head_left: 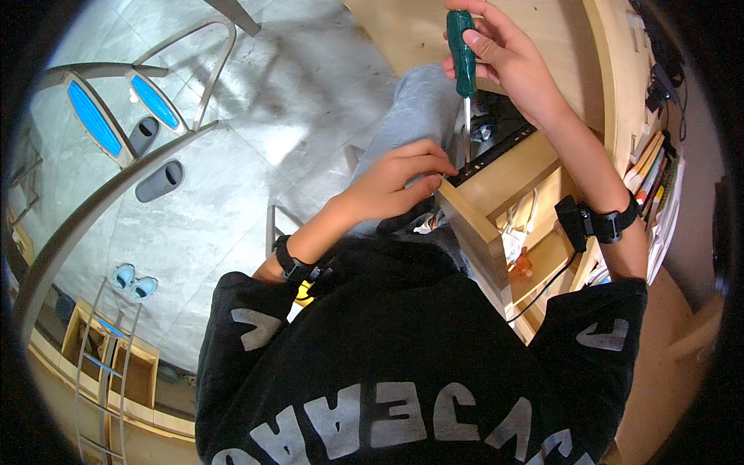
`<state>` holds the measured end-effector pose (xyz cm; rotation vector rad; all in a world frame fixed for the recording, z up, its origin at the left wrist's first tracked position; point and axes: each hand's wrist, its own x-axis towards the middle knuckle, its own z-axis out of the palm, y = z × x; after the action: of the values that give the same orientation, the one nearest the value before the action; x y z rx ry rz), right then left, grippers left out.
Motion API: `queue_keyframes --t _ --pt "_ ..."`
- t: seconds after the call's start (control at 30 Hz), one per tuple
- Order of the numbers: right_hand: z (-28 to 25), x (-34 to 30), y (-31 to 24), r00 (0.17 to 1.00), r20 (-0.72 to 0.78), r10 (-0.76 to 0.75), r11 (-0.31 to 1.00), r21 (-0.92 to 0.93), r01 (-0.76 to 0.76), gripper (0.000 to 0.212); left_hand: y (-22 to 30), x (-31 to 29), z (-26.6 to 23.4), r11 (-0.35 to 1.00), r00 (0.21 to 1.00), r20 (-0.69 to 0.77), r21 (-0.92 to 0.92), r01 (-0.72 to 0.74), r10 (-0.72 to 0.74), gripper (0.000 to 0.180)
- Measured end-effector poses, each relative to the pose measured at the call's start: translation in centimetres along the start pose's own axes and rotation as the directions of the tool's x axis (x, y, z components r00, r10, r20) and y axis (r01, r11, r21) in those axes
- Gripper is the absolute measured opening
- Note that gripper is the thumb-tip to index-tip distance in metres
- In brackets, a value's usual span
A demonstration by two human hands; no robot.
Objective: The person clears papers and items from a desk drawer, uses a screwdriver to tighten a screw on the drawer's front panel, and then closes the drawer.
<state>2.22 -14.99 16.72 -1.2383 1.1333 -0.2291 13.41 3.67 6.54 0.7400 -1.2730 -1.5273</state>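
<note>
The right hand [511,66] grips a screwdriver [462,58] by its green handle, shaft pointing down beside a black drawer slide [500,152]. The left hand [391,182] sits at the slide's end; whether it grasps anything, I cannot tell. Large grey lettering [417,415] crosses the black shirt [418,325].

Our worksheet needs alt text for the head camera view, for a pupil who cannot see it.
A person's right hand holds a green-handled screwdriver, its shaft directed at a black rail on a wooden drawer, with the left hand close by. Grey slippers lie on the tiled floor to the left.
</note>
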Motion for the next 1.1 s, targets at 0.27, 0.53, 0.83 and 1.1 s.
queue_keyframes --t 0.27,0.53,0.83,1.1 --pt "0.4 0.0 -0.2 0.999 0.048 -0.015 0.990 -0.140 0.021 0.034 -0.1 0.0 0.2 1.000 1.000 0.014 0.015 0.005 -0.006 0.027" --pt "1.9 1.0 -1.6 0.953 0.290 -0.091 0.934 -0.306 0.183 0.034 -2.3 1.4 -0.6 0.753 0.949 -0.088 -0.632 0.181 -0.302 0.036" --pt "3.6 3.1 -2.7 0.914 0.385 -0.125 0.480 -0.783 0.395 0.036 -0.7 5.0 -7.3 0.500 0.968 -0.211 -0.858 -0.116 -0.137 0.045" --pt "3.1 3.4 -3.6 0.913 0.408 -0.005 0.564 -0.753 0.340 0.033 -1.3 5.9 -6.3 0.421 0.977 -0.207 -0.892 -0.168 -0.048 0.054"
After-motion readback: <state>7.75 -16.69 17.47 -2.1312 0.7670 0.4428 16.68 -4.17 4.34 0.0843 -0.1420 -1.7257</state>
